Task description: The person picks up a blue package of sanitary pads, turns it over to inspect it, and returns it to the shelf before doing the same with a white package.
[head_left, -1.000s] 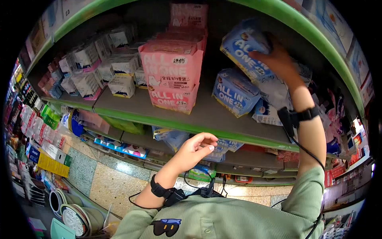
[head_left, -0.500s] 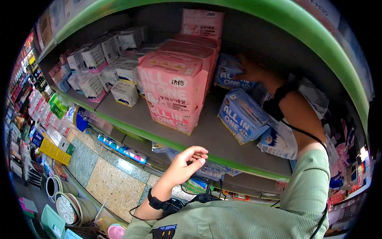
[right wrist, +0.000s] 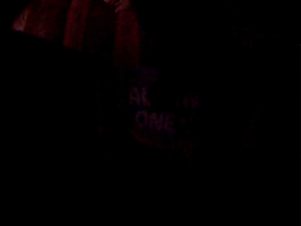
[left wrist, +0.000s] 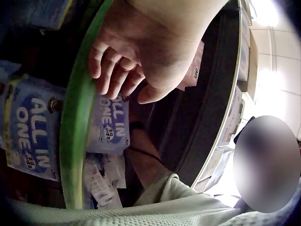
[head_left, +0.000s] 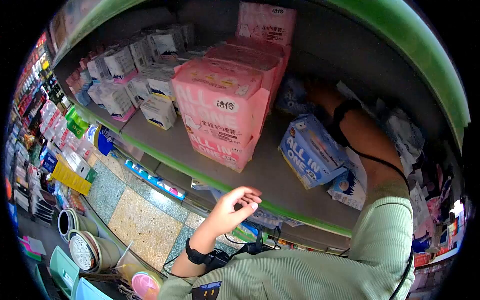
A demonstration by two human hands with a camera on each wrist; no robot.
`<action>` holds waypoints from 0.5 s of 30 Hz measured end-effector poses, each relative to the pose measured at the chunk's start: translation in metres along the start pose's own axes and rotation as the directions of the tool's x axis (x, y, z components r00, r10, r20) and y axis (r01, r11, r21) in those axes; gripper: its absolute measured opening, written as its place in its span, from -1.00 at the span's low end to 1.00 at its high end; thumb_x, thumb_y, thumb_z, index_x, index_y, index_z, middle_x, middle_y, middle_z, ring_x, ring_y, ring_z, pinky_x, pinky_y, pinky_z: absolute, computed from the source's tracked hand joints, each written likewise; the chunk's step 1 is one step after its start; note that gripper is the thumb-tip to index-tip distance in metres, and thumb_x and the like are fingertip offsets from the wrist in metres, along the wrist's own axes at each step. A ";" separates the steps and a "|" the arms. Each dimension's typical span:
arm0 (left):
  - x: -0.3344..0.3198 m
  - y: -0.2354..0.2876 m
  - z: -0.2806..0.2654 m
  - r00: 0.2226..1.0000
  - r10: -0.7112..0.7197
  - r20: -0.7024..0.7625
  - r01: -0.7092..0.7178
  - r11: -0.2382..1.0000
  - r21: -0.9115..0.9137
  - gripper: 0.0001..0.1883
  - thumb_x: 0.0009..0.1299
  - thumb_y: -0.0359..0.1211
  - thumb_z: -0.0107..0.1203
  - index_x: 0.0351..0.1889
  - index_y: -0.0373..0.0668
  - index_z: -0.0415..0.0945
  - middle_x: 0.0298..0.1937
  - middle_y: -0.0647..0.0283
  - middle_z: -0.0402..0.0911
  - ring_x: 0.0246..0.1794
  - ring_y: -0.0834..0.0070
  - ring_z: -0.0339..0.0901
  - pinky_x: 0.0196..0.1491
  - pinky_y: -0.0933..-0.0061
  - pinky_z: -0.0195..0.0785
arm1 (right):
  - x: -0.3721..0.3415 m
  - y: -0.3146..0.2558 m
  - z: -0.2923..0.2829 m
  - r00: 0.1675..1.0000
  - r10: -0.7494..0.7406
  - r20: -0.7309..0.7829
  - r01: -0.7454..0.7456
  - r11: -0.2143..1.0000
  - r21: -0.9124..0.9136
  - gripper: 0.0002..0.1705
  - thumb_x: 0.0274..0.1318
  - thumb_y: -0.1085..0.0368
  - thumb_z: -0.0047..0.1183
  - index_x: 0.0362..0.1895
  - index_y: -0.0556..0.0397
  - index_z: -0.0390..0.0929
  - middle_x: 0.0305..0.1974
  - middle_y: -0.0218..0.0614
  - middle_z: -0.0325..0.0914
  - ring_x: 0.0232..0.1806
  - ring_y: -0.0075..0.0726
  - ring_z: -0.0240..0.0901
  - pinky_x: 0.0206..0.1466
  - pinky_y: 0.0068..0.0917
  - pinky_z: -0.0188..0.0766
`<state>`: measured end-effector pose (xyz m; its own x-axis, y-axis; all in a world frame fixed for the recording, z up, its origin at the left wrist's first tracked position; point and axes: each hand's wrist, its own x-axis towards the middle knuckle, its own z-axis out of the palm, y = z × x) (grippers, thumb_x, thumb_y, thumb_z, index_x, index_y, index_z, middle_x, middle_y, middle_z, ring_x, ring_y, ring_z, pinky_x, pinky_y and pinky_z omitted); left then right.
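Observation:
Deep in the shelf, the right hand (head_left: 320, 95) is in shadow beside a dark blue pack (head_left: 293, 96); its fingers are hard to make out. The right wrist view is nearly black, with faint reddish fingers (right wrist: 75, 23) and "ONE" lettering on a pack (right wrist: 155, 120). Nearer the shelf edge sits another blue ALL IN ONE pack (head_left: 310, 152). The left hand (head_left: 231, 212) hovers before the green shelf edge, loosely curled and holding nothing; the left wrist view shows the same hand (left wrist: 141, 56) with relaxed fingers.
Stacked pink packs (head_left: 220, 110) stand left of the blue ones, with small white boxes (head_left: 159, 111) farther left. White and blue packages (head_left: 350, 187) lie under the right forearm. A green shelf edge (head_left: 280, 209) runs across the front; buckets (head_left: 92, 252) stand at lower left.
The right hand has carried a blue pack from above the front pack back into the shelf's depth. The view has shifted closer to the shelf. The left hand stays loosely curled.

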<state>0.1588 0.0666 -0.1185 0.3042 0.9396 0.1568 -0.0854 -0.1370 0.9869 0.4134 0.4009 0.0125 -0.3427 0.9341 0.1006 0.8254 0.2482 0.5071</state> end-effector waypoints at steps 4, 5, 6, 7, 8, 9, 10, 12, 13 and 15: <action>-0.002 0.007 -0.001 1.000 0.011 0.020 -0.012 1.000 0.016 -0.71 0.35 -0.45 0.04 0.03 -0.29 0.41 -0.10 0.20 0.57 -0.10 0.54 0.48 -0.02 0.51 0.32 | -0.025 0.010 -0.048 0.999 0.040 -0.020 -0.031 0.951 0.307 -0.09 -0.04 -0.25 0.14 0.24 0.11 0.24 0.08 0.07 0.37 0.04 0.01 0.32 0.16 -0.11 0.26; -0.004 0.008 -0.002 0.999 0.002 0.032 -0.002 1.000 0.019 -0.71 0.35 -0.45 0.04 0.03 -0.29 0.41 -0.10 0.21 0.57 -0.10 0.55 0.48 -0.02 0.51 0.32 | -0.036 0.013 -0.068 0.999 0.049 0.004 -0.046 0.910 0.413 -0.11 -0.03 -0.27 0.13 0.22 0.11 0.27 0.05 0.07 0.40 0.00 -0.01 0.35 0.14 -0.12 0.28; -0.004 0.005 -0.004 0.999 -0.014 0.044 0.015 1.000 -0.008 -0.70 0.35 -0.45 0.04 0.04 -0.27 0.41 -0.09 0.21 0.56 -0.10 0.57 0.48 -0.03 0.54 0.31 | -0.050 0.014 -0.089 0.997 0.043 0.062 -0.069 0.863 0.500 -0.12 -0.02 -0.28 0.12 0.19 0.12 0.31 0.02 0.07 0.43 -0.03 -0.03 0.38 0.12 -0.13 0.30; -0.004 0.003 -0.006 0.998 -0.036 0.055 0.037 0.999 -0.023 -0.70 0.36 -0.45 0.04 0.05 -0.26 0.41 -0.08 0.22 0.56 -0.09 0.57 0.48 -0.01 0.54 0.32 | -0.069 0.012 -0.108 0.991 0.029 0.130 -0.098 0.820 0.563 -0.13 -0.02 -0.30 0.10 0.17 0.12 0.34 -0.01 0.07 0.46 -0.07 -0.05 0.41 0.10 -0.14 0.31; -0.004 0.003 -0.006 0.997 -0.040 0.064 0.043 0.998 -0.049 -0.70 0.36 -0.45 0.04 0.05 -0.27 0.40 -0.09 0.21 0.55 -0.07 0.55 0.48 0.01 0.53 0.33 | -0.091 0.007 -0.123 0.977 0.007 0.215 -0.137 0.791 0.597 -0.14 -0.01 -0.31 0.09 0.15 0.13 0.38 -0.03 0.07 0.48 -0.10 -0.07 0.44 0.08 -0.15 0.33; -0.004 0.003 -0.007 0.996 -0.043 0.074 0.049 0.996 -0.075 -0.70 0.36 -0.45 0.04 0.06 -0.27 0.40 -0.09 0.21 0.55 -0.06 0.54 0.49 0.02 0.51 0.34 | -0.110 -0.001 -0.133 0.956 -0.028 0.293 -0.158 0.792 0.589 -0.11 -0.05 -0.33 0.11 0.16 0.13 0.36 -0.02 0.07 0.48 -0.10 -0.05 0.45 0.07 -0.16 0.35; -0.004 -0.001 -0.006 0.997 -0.025 0.077 0.035 0.991 -0.130 -0.70 0.37 -0.45 0.04 0.05 -0.28 0.39 -0.10 0.21 0.54 -0.05 0.51 0.49 0.06 0.47 0.35 | -0.130 -0.009 -0.144 0.927 -0.063 0.369 -0.177 0.796 0.579 -0.07 -0.08 -0.34 0.13 0.18 0.13 0.34 -0.02 0.07 0.48 -0.09 -0.04 0.46 0.05 -0.17 0.36; -0.006 0.001 -0.006 0.995 0.000 0.102 0.017 0.987 -0.162 -0.71 0.36 -0.44 0.05 0.04 -0.26 0.41 -0.11 0.25 0.55 -0.08 0.58 0.47 -0.01 0.54 0.32 | -0.166 -0.024 -0.137 0.922 -0.088 0.376 -0.137 0.836 0.532 -0.01 -0.17 -0.34 0.18 0.21 0.12 0.30 -0.01 0.08 0.49 -0.08 -0.01 0.48 0.03 -0.21 0.39; -0.006 0.002 -0.006 0.994 0.013 0.109 0.007 0.984 -0.179 -0.71 0.36 -0.43 0.05 0.04 -0.25 0.42 -0.11 0.27 0.56 -0.10 0.62 0.46 -0.04 0.58 0.31 | -0.178 -0.034 -0.119 0.948 -0.087 0.307 -0.077 0.870 0.486 0.02 -0.22 -0.31 0.22 0.22 0.12 0.28 -0.01 0.08 0.49 -0.06 0.01 0.49 0.02 -0.23 0.40; -0.010 0.005 -0.010 0.990 0.006 0.144 0.019 0.986 -0.167 -0.71 0.37 -0.43 0.05 0.04 -0.25 0.41 -0.11 0.25 0.56 -0.09 0.59 0.48 -0.03 0.55 0.32 | -0.189 -0.048 -0.100 0.973 -0.073 0.220 -0.031 0.900 0.435 0.07 -0.30 -0.25 0.27 0.25 0.12 0.24 0.00 0.09 0.49 -0.03 0.04 0.49 0.02 -0.26 0.41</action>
<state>0.1454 0.0593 -0.1161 0.4368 0.8841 0.1662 -0.2374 -0.0649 0.9693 0.3930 0.1870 0.0550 -0.2950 0.9470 -0.1276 0.9485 0.3063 0.0807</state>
